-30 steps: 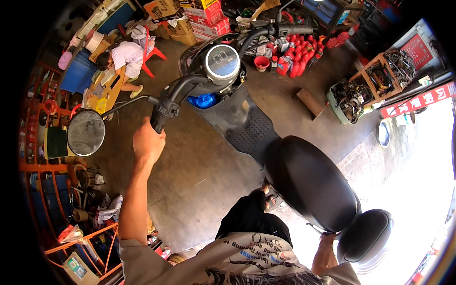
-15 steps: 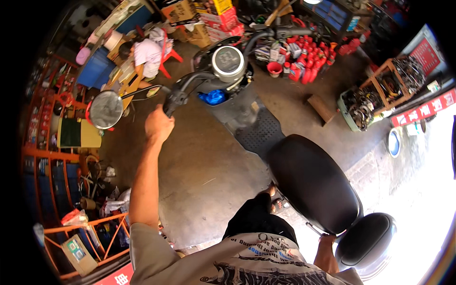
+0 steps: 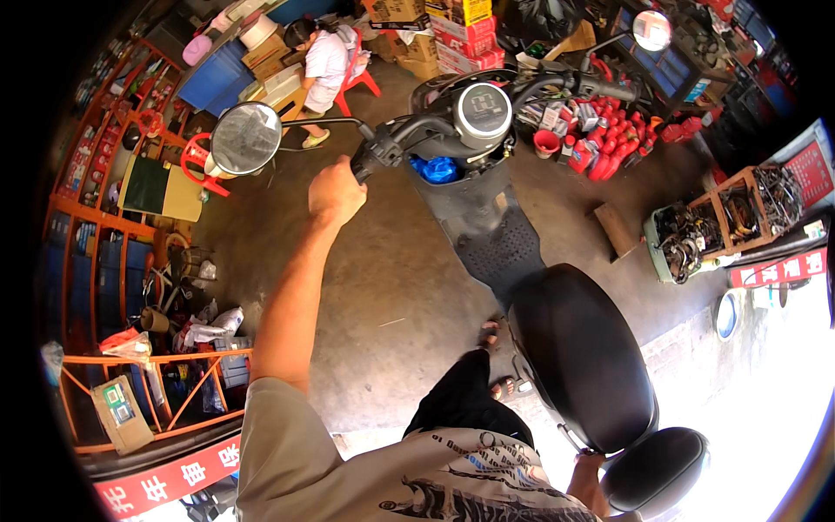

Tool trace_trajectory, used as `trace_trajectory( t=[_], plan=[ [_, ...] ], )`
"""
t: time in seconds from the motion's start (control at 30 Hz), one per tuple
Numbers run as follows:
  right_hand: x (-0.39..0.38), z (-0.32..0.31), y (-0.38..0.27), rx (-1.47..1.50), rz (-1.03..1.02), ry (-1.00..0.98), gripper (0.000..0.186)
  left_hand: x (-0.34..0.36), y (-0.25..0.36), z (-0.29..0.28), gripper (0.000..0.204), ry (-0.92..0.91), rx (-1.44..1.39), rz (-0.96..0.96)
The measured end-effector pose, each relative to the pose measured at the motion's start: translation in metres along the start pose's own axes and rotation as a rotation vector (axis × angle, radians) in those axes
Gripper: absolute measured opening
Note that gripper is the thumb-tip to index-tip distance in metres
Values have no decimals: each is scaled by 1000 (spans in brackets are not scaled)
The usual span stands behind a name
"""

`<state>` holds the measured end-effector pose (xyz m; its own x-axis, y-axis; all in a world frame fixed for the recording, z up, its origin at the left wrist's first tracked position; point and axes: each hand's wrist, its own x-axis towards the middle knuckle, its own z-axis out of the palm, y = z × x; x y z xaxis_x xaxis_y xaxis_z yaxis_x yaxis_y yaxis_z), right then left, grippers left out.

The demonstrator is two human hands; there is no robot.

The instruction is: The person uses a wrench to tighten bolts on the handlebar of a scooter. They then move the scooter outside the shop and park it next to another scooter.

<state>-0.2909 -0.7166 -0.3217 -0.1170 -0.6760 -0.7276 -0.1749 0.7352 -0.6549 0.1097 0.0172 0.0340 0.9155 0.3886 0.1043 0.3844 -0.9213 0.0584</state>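
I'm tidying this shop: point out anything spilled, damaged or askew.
Red plastic bottles lie in an untidy heap on the grey-brown floor beyond the black scooter, rather than stacked like the red cardboard boxes. No spill or damage shows.

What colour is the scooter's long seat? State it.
Black; the seat shows best in the head view.

Left arm stretched far forward, left hand curled tight; right arm low at the side, right hand partly hidden!
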Motion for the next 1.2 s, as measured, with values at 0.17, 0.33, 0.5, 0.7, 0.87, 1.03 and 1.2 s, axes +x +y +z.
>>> trace_trajectory(
  t=[0.17,0.33,0.5,0.7,0.87,1.03,1.2],
  plan=[
    [-5,3,4,-29,24,-23,23,11,-10,3,28,5,-34,-5],
    [-1,15,13,4,24,-22,23,27,-8,2,25,42,-24,53],
    [-3,32,27,29,28,-27,23,59,-24,9,25,18,-35,77],
    [-33,79,96,75,103,-105,20,102,-17,36,28,53,22,136],
    [-21,84,79,-15,33,-64,19,120,-52,56,26,4,-48,115],
    [-7,54,72,-80,23,-34,17,115,-26,49,25,5,-39,166],
    [-3,43,74,-89,21,-7,16,124,-35,56,27,52,-66,185]
  ],
)
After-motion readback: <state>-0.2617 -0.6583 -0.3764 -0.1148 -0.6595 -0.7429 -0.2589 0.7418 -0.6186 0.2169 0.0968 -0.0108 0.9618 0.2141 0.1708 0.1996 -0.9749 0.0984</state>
